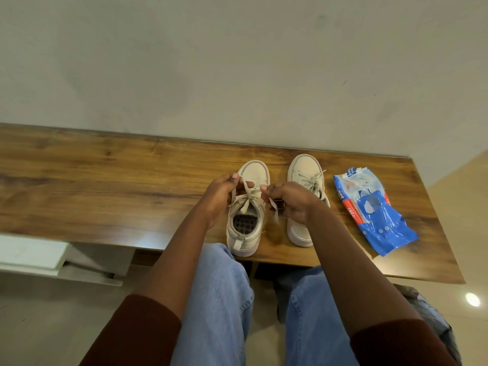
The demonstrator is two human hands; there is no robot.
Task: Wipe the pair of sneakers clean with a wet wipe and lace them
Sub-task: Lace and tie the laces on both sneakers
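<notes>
You pinched one sneaker's lace with both hands.
Head view: your left hand (220, 192) and right hand (289, 200), fingers curled, each gripped a strand of the lace (248, 190) over the left-side sneaker (241, 243) at the table (105, 180) edge. The right-side sneaker (303, 165) lay partly under your right hand, with the wipes pack (369, 207) further right.

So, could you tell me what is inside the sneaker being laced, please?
Inside the sneaker, a dark insole patterned with round dimples shows at the heel. Further forward, the laces and the upper hide the interior.
</notes>
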